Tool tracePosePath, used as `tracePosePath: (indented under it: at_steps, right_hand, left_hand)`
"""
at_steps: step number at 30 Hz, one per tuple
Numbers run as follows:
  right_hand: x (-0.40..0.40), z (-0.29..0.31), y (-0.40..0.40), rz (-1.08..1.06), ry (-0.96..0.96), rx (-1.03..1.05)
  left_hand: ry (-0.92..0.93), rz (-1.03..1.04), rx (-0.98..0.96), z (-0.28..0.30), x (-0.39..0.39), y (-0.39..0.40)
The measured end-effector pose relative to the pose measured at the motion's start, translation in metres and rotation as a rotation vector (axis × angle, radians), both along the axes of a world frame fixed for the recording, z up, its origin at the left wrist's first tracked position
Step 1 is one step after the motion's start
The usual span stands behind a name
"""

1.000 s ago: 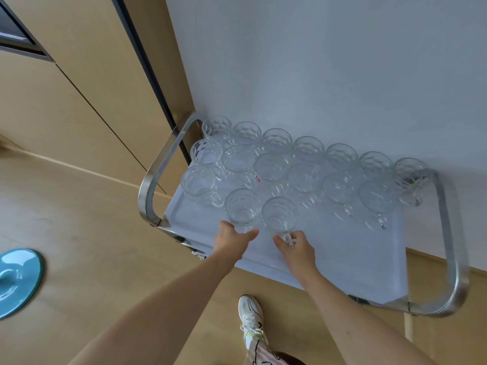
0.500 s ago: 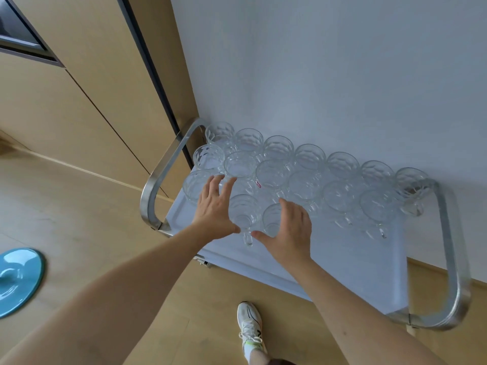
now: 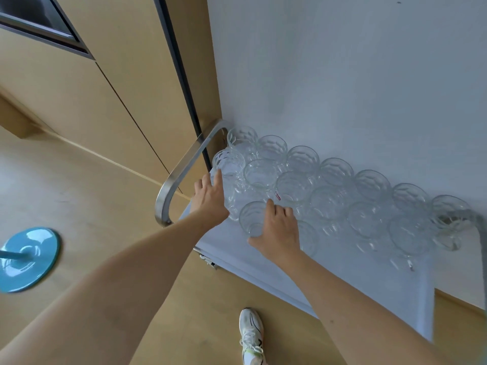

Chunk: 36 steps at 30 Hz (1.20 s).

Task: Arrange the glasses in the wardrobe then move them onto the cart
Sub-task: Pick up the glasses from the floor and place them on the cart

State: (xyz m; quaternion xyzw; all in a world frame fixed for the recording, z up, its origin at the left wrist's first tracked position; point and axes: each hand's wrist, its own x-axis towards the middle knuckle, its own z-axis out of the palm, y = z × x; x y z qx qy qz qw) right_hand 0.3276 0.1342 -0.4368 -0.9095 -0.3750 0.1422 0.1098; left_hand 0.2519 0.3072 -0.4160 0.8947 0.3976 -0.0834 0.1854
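While both hands' fingers lie straight, gripping nothing, left hand [image 3: 209,198] & right hand [image 3: 279,230] press glasses [image 3: 326,204] tight. Prob. packing rows to save cart [image 3: 369,283] space.

Blue round base [image 3: 29,259] (glossy) and white sneaker [image 3: 251,335] on wooden floor [image 3: 79,185]

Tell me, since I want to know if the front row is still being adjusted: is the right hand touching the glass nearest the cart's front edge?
Touching. The head view shows the right hand spread over the front glass, thumb against its near wall.
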Motion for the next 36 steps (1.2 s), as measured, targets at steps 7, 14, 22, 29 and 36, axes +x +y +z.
tracePosePath:
  at_steps: [7, 14, 22, 29, 36]
  right_hand:
    - [0.016, -0.003, 0.011, 0.003, 0.134, 0.08]
    - [0.022, 0.0, 0.022, -0.01, 0.185, 0.107]
    - [0.022, -0.001, 0.023, 0.004, 0.245, 0.121]
    - [0.02, 0.003, 0.025, 0.032, 0.269, 0.105]
    - [0.01, 0.014, -0.007, -0.049, 0.149, 0.189]
  left_hand:
    - [-0.057, 0.001, -0.031, -0.005, -0.003, 0.017]
    - [-0.104, -0.007, -0.025, -0.013, -0.007, 0.021]
    - [-0.096, -0.013, -0.026, -0.013, -0.008, 0.019]
    - [-0.069, -0.058, -0.025, -0.011, -0.008, 0.019]
    - [0.053, -0.198, 0.071, 0.0, -0.001, -0.01]
